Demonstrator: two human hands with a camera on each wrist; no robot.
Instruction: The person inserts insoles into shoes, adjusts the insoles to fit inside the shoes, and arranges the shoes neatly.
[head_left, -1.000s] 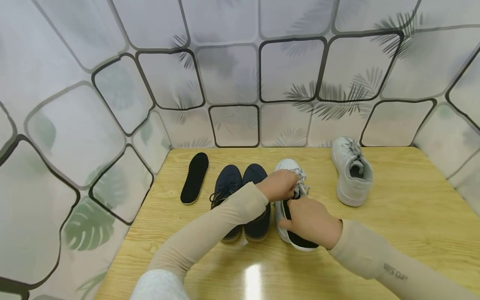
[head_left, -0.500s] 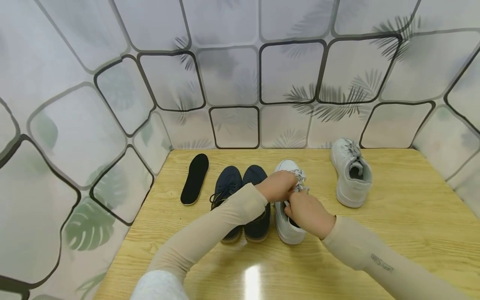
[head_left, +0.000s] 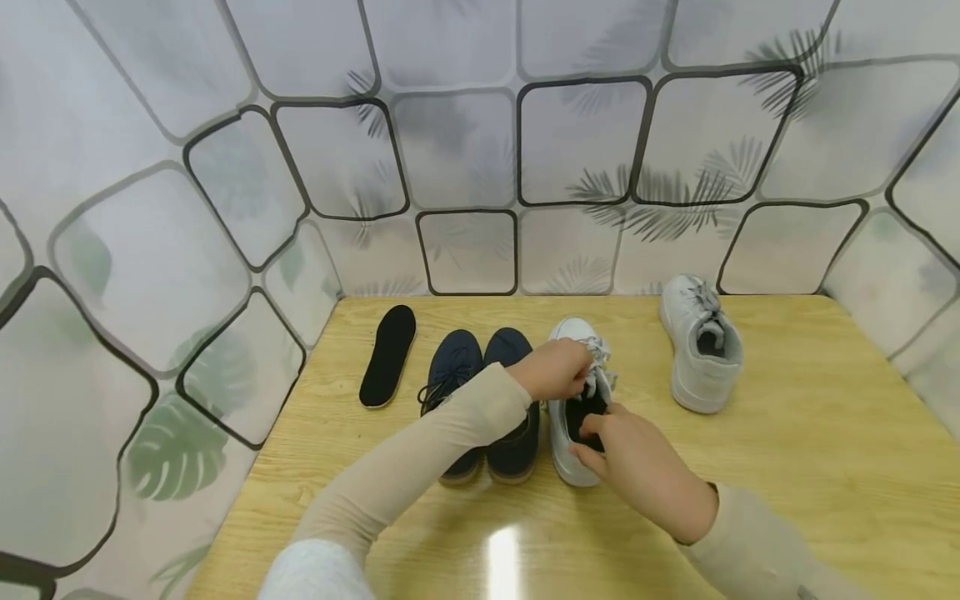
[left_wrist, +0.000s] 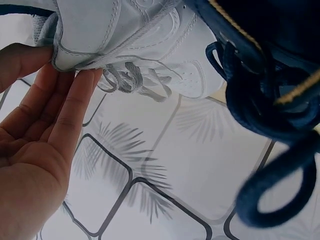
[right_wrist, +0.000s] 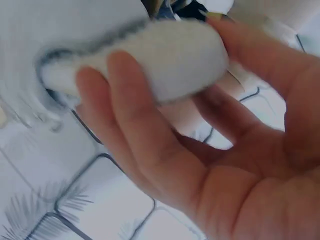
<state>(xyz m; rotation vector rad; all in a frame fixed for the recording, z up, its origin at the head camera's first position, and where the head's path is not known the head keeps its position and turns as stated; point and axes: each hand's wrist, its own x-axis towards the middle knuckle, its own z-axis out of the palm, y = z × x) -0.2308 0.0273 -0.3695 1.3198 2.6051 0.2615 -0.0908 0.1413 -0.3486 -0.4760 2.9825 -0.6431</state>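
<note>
A white lace-up sneaker [head_left: 572,328] stands on the table, heel toward me. My left hand [head_left: 553,371] reaches across and pinches the edge of its upper beside the laces; in the left wrist view, thumb and fingertips of the left hand [left_wrist: 42,135] close on that white flap [left_wrist: 82,50]. At the shoe's opening is my right hand [head_left: 645,467], thumb and fingers around the heel end of a black insole [head_left: 583,412]. The right wrist view, blurred, has the insole's pale underside [right_wrist: 185,60] in the right hand [right_wrist: 215,165], its far end inside the shoe.
Two navy lace-up shoes [head_left: 456,354] stand left of the sneaker, partly under my left arm. Another black insole [head_left: 388,357] lies farther left. A second white sneaker [head_left: 703,354] is at the right. A patterned backdrop [head_left: 480,150] rises behind the wooden table [head_left: 817,392].
The insole has slid forward into the sneaker, its heel end no longer sticking out behind. My right hand moved forward, then back toward the shoe's heel. The left hand stays in place.
</note>
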